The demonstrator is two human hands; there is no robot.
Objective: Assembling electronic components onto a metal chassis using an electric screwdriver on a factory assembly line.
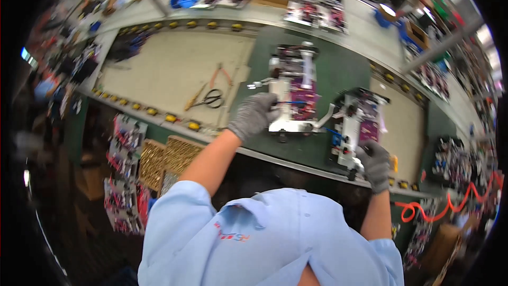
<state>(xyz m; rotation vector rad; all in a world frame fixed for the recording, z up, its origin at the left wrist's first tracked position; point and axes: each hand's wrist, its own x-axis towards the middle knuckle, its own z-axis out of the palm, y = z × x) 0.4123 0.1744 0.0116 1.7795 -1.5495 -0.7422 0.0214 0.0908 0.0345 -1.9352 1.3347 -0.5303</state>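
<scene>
My left hand (pixel 252 116), in a grey glove, has its fingers curled at the left edge of a pale metal chassis (pixel 279 123) that carries a purple circuit board (pixel 302 95). A thin blue strand (pixel 292 102) crosses that board near my fingertips. Gloved likewise, my right hand (pixel 374 165) is closed at the near right corner of a second chassis (pixel 348 131), which also has a purple board (pixel 369 130). Both units lie on a dark green mat (pixel 312 151). What sits under my fingertips is partly hidden.
Left of the mat lie orange-handled pliers (pixel 220 76), black-handled scissors (pixel 213 99) and a yellow-handled tool (pixel 195 97). Rollers with yellow parts (pixel 170 118) line the bench edges. Boxes of brass-coloured small parts (pixel 180 154) stand below left; a coiled orange hose (pixel 434 213) hangs right.
</scene>
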